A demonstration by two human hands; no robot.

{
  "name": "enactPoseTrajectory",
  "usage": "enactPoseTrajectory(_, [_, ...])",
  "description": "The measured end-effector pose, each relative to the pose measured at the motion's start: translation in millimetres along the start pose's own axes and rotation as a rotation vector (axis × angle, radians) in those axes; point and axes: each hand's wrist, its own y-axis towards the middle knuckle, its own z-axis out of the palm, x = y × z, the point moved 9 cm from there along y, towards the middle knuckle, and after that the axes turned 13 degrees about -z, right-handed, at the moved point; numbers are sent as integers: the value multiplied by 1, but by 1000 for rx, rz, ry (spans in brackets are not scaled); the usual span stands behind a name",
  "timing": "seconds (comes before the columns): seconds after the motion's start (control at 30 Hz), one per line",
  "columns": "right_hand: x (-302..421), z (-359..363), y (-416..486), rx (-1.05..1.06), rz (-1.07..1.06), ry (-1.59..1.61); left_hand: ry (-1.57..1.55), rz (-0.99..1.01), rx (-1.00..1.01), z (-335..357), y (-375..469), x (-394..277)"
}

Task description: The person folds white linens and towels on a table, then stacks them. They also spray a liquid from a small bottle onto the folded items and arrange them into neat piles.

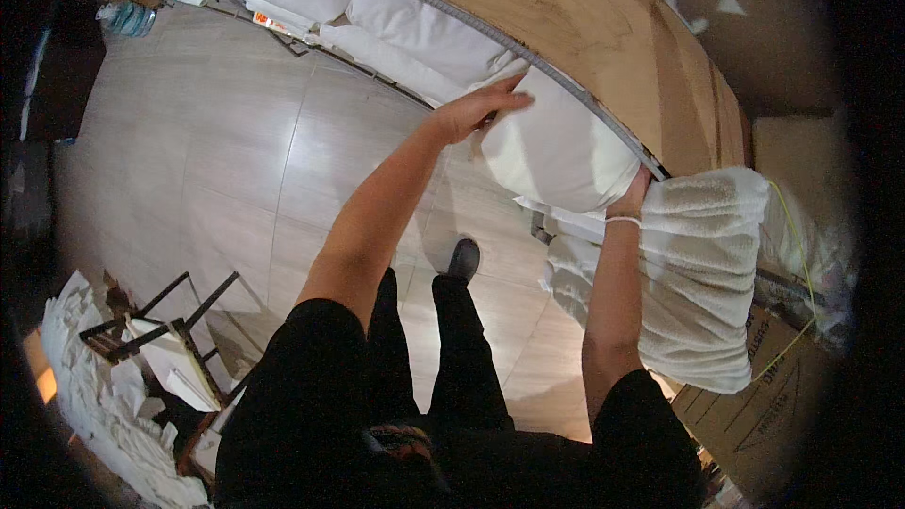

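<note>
A folded white cloth bundle [558,145] lies on the shelf under a wooden top, its front end jutting over the edge. My left hand [484,107] rests at its left side, fingers spread, where it meets the neighbouring white linens [431,25]. At the bundle's right end is my right hand [638,191], its fingers mostly hidden by the cloth and the shelf frame; a white band circles that wrist. A stack of folded white towels [700,283] stands just right of my right forearm.
The wooden top [565,7] has a metal rod [452,3] along its edge. A cardboard box [756,396] is at the lower right. At the lower left are a black-framed rack [177,325] and crumpled white cloth [106,396]. A blue plastic-wrapped pack [127,19] lies at the upper left.
</note>
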Motion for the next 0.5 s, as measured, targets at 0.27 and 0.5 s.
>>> enactPoseTrajectory(0.27, [21, 10, 98, 27, 49, -39, 122, 338, -308, -22, 46, -8])
enactPoseTrajectory(0.5, [54, 13, -5, -191, -391, -511, -205, 211, -515, -30, 80, -1])
